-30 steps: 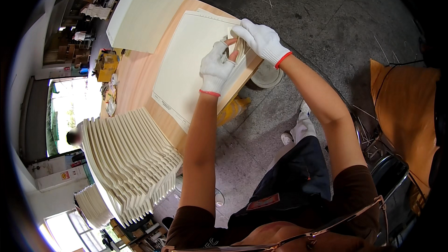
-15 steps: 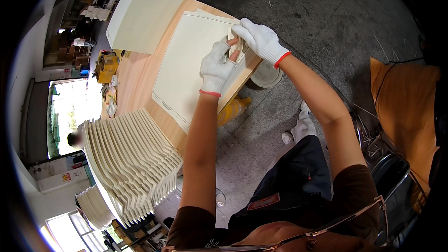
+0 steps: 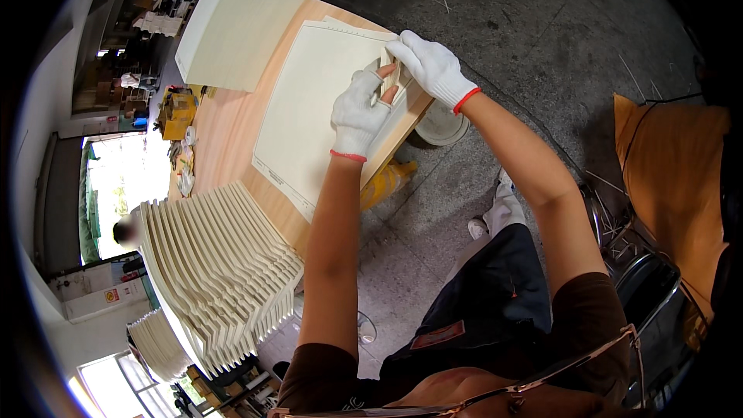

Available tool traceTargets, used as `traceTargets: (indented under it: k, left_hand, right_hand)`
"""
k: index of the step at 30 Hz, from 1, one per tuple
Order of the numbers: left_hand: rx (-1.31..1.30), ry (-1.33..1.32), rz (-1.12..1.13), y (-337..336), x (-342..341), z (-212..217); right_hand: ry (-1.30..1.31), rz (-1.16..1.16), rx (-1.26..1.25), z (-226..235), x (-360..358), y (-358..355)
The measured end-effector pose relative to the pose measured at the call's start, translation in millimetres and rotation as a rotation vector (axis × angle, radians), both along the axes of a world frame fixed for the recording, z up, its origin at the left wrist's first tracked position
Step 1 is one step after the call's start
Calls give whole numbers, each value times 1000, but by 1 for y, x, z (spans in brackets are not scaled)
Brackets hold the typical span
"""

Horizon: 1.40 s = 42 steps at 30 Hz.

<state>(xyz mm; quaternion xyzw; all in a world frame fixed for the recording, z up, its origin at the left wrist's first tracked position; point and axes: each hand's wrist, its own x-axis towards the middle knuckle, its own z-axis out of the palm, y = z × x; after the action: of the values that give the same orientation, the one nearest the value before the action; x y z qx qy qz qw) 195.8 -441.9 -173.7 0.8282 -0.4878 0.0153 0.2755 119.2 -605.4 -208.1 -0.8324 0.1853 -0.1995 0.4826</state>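
A small cream folded piece (image 3: pixel 392 81) is pinched upright between the gloved left hand (image 3: pixel 358 112) and right hand (image 3: pixel 430 68), at the desk's (image 3: pixel 232 128) near edge, above the large flat sheet (image 3: pixel 317 108).

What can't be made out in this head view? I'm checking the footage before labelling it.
- The small cream folded piece between the white-gloved left hand and white-gloved right hand: mostly covered by the fingers, so its shape is unclear.
- Fine marks along the edge of the large cream sheet: too small.
- The fanned stack of cream folded sheets: its lower end fades into the dark fisheye rim.
- The round pale object on the floor: partly hidden by the wooden table.
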Motion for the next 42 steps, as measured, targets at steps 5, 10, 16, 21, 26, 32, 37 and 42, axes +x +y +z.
traceTargets:
  k: [5, 10, 16, 21, 26, 32, 37, 42]
  left_hand:
    - [24, 7, 5, 1, 1, 1]
    - [64, -7, 23, -1, 0, -1]
    - [-46, -322, -40, 1, -8, 0]
    - [23, -353, 0, 0, -2, -5]
    - [205, -289, 161, -19, 14, 0]
    - [180, -265, 164, -22, 30, -12]
    - [86, 23, 42, 1, 16, -6]
    - [-4, 31, 29, 4, 4, -3]
  right_hand:
    - [-33, 0, -4, -7, 4, -1]
    - [-29, 23, -26, -5, 0, -4]
    - [122, -68, -154, -4, -20, -23]
    - [173, 78, -486, -5, -23, -19]
    - [151, 155, -595, 6, -23, -24]
    - [-3, 205, -500, 18, -9, -22]
    - [44, 83, 1, 8, 2, -7]
    - [42, 16, -27, -2, 5, -2]
